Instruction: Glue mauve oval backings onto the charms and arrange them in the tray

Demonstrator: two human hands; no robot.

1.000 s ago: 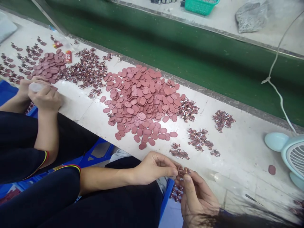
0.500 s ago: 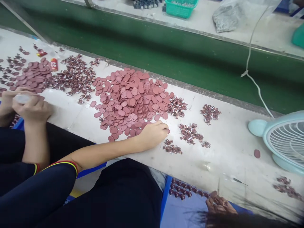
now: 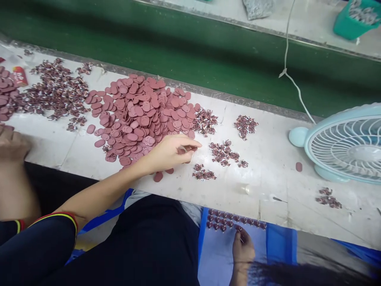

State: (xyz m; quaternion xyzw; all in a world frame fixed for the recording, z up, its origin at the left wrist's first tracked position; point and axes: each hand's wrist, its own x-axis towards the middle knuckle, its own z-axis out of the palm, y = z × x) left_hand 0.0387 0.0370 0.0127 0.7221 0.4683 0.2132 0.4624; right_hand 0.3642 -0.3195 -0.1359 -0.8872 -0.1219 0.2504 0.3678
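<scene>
My left hand hovers over the table at the right edge of a large heap of reddish-brown oval discs. Its thumb and fingers are apart, with no piece visible between them. Just to its right lie small clusters of little dark-brown figures, and more figures beyond. Lower down, my right hand pinches a small brown figure over a blue tray. Rows of similar figures stand along that tray's upper side.
A pale blue fan stands at the right, its white cord running upward. A co-worker's hand is at the far left, near a brown figure pile. A green bin sits on the back shelf.
The view has swung right. My left hand, earlier closed on an oval disc, has opened. My right hand has moved left, from the tray's right side onto its rows of figures.
</scene>
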